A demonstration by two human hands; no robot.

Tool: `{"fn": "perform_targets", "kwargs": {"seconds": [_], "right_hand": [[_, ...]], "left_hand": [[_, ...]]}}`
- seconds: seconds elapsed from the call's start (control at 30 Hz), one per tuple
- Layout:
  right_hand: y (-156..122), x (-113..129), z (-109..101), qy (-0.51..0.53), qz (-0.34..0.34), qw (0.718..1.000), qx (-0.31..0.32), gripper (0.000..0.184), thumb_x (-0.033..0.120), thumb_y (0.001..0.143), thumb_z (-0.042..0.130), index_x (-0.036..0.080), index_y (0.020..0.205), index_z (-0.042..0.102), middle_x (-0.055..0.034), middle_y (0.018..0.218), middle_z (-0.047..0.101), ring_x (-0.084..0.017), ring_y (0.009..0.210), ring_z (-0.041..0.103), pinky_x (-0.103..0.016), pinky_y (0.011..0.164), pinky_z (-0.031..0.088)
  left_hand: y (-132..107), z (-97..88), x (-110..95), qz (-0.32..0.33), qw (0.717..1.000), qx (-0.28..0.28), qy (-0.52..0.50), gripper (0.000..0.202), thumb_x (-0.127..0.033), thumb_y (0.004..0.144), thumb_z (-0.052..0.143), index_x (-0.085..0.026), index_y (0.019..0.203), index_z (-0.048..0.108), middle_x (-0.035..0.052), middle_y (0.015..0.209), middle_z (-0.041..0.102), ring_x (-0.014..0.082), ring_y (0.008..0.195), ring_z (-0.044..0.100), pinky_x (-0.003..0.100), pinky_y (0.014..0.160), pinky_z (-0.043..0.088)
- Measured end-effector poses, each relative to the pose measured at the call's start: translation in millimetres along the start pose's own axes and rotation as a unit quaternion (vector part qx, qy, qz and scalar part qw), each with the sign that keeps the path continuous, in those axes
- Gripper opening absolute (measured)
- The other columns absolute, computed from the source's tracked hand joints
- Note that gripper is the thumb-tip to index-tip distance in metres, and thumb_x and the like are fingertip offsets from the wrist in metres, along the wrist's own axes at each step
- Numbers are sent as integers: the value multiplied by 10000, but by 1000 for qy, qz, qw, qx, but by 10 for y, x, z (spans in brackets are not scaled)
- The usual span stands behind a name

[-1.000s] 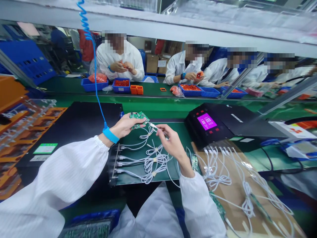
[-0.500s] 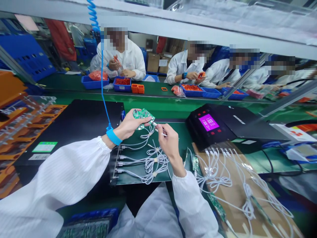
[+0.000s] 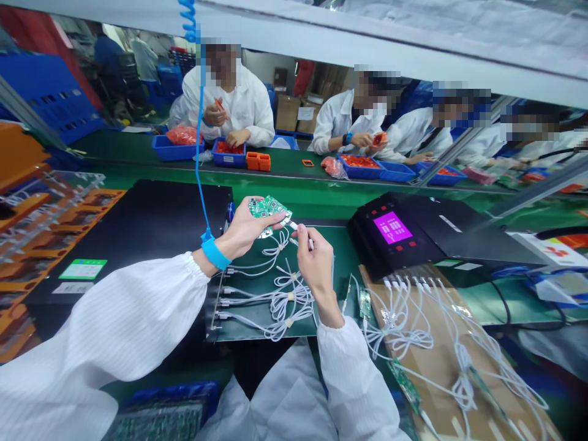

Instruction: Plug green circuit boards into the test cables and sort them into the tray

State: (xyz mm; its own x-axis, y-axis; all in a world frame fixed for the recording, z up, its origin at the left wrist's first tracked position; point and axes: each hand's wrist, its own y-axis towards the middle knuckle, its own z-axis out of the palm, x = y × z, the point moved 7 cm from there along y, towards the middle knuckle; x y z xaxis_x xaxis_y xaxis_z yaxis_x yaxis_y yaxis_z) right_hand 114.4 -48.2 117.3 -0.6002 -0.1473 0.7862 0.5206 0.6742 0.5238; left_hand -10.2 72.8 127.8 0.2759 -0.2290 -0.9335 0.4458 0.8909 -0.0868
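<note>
Your left hand (image 3: pixel 245 229) sits just left of the frame's centre, fingers closed around a green circuit board (image 3: pixel 266 208) and holding it tilted above the bench. Your right hand (image 3: pixel 315 263), just right of centre, pinches a white cable plug (image 3: pixel 294 225) between thumb and fingertips, with the plug's tip at the board's right edge. You cannot tell from this view whether it is seated in the board.

A blue wrist strap (image 3: pixel 215 252) wraps your left wrist, and its blue cord (image 3: pixel 198 135) runs straight up to the top edge. Below your hands, tied bundles of white cables (image 3: pixel 287 300) lie on a green plate (image 3: pixel 331 251) and run left to a row of connectors at its edge.

Right of centre stands a black tester (image 3: pixel 413 245) with a lit magenta screen (image 3: pixel 392 228). More white cables run from its front across a cardboard sheet (image 3: pixel 441 361) at the lower right. Across the upper half, people in white coats work over blue bins (image 3: pixel 174 150) holding orange parts.
</note>
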Motion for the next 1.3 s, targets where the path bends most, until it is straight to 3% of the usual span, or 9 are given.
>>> {"fn": "perform_targets", "kwargs": {"seconds": [0.2,0.47,0.7,0.87,0.97,1.03,1.13,1.23,1.3], "right_hand": [[-2,-35,17,5,13,1000,-1,454,536,1043,457,208,821,678,-10,683,602,-154,626,548,-276,588,384],[-3,-55,71,24,59,998,6,455,546,1026,481,193,855,711,12,641,576,-127,539,471,-264,548,348],[6,-138,163,48,67,996,38,471,569,1001,506,183,871,741,36,584,510,-122,526,417,-257,537,322],[60,-224,144,40,75,995,60,456,571,1010,494,194,896,724,57,572,443,-119,525,377,-254,533,301],[99,-272,87,33,61,996,58,456,562,1038,443,200,935,701,34,661,532,-131,597,460,-258,600,370],[122,-273,32,27,35,998,45,448,542,1055,403,205,976,687,-9,808,626,-151,704,554,-280,694,438],[133,-217,-135,28,-8,999,-43,415,509,1071,373,210,1020,656,-63,993,663,-177,886,631,-325,836,480],[89,-191,-247,65,15,990,-124,399,518,1084,316,226,964,560,15,749,564,-146,699,583,-294,713,463],[55,-182,-200,88,48,987,-122,336,550,1068,362,249,959,466,88,627,425,-115,526,444,-258,571,375]], "left_hand": [[-33,15,-35,11,1000,-10,6,600,-10,685,888,-193,1114,511,37,903,720,173,722,729,290,725,599],[-34,-27,-92,129,987,-8,96,611,-160,653,933,-221,1121,545,33,1008,628,173,812,694,263,690,599],[22,-94,-5,122,989,-3,80,658,-126,582,963,-238,1117,596,25,1100,585,164,854,681,283,749,613],[27,-28,-64,149,985,18,88,525,-171,727,890,-219,1139,567,35,1035,629,177,821,714,304,712,646],[43,-14,-129,166,981,17,96,365,-188,819,816,-193,1087,568,25,940,647,187,842,722,343,702,674],[59,-32,-165,176,978,9,113,317,-183,848,786,-186,1082,571,27,921,652,194,832,736,344,670,679],[50,-79,-248,213,962,-18,172,331,-212,859,786,-184,1122,585,55,1000,671,191,736,750,286,554,640],[-12,-80,-352,271,930,-40,244,291,-310,872,792,-178,1073,628,45,973,689,148,577,702,233,458,547],[-67,-36,-409,310,908,-35,279,230,-343,897,769,-178,1011,655,18,883,690,129,546,671,231,481,528]]}}
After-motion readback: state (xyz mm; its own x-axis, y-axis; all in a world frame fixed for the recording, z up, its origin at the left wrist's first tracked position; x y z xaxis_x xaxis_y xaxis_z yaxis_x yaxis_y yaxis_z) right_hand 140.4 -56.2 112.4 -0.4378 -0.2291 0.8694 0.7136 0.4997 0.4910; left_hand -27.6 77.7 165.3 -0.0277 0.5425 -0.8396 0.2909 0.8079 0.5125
